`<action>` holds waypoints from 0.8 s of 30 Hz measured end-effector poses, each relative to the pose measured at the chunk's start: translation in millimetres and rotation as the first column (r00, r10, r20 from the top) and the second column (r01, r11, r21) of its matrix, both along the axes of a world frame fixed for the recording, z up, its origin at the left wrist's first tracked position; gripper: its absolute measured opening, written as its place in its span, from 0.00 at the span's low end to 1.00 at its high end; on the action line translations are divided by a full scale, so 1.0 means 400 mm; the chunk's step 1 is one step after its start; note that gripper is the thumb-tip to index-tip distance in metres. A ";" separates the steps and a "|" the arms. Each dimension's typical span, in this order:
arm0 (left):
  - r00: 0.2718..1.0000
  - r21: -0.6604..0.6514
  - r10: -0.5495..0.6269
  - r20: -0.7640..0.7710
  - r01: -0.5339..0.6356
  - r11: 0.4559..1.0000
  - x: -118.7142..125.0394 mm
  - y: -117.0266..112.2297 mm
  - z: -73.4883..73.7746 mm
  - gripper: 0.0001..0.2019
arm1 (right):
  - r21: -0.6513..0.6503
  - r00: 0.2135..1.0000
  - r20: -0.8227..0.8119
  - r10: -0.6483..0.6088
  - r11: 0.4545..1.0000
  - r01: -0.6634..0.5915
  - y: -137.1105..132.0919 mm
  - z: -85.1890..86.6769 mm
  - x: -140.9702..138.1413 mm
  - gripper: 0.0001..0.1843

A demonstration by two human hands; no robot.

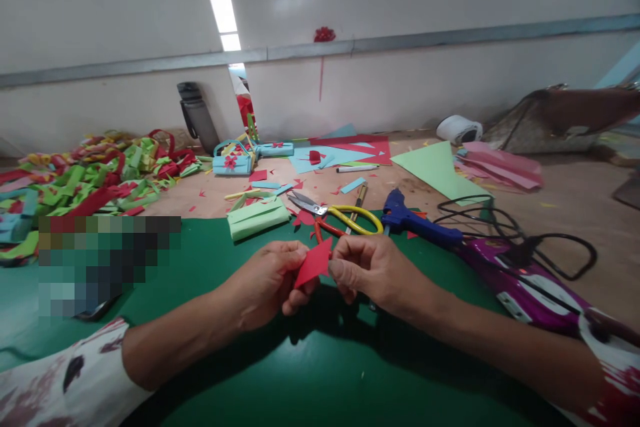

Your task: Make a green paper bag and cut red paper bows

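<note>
A small folded piece of red paper [314, 263] is between my two hands, above the green mat. My left hand [277, 270] pinches its left side between thumb and fingers. My right hand [370, 273] is closed at the paper's right edge, thumb and forefinger pressed together there; the other fingers curl under, partly hidden. Just beyond the hands lie yellow-handled scissors [357, 217] with their blades to the left. A red loop beside them is partly covered by my right hand. A light green folded paper purse [257, 217] rests at the mat's far edge.
A blue glue gun [423, 220] and its black cable lie right, near a purple power strip [525, 287]. Several paper strips [95, 193] are heaped left. Farther back stand a grey bottle [197, 113] and blue paper purses [233, 163]. A brown bag [560, 120] leans right.
</note>
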State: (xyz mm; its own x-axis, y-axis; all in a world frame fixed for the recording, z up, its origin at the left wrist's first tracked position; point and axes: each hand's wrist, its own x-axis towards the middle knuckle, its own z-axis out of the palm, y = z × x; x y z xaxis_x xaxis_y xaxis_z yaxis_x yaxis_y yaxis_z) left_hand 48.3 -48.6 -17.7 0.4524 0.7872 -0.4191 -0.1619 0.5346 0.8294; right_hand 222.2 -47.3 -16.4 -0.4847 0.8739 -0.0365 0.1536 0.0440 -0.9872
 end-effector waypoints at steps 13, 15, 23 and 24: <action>0.997 0.196 0.065 -0.051 -0.053 0.979 -0.002 0.002 -0.010 0.11 | -0.035 1.000 -0.013 -0.027 0.999 0.027 -0.003 0.013 -0.005 0.18; 0.993 0.272 0.076 -0.087 -0.050 0.961 -0.004 0.004 -0.014 0.11 | -0.053 0.999 -0.022 -0.030 0.998 0.029 -0.003 0.016 -0.004 0.19; 0.999 0.261 0.029 -0.027 -0.021 0.965 0.001 0.001 -0.019 0.11 | -0.094 0.997 -0.077 -0.024 0.995 0.016 -0.003 0.011 -0.004 0.22; 0.999 0.253 0.025 -0.027 -0.017 0.967 0.003 0.000 -0.018 0.11 | -0.090 0.997 -0.074 -0.020 0.996 0.014 -0.003 0.011 -0.004 0.21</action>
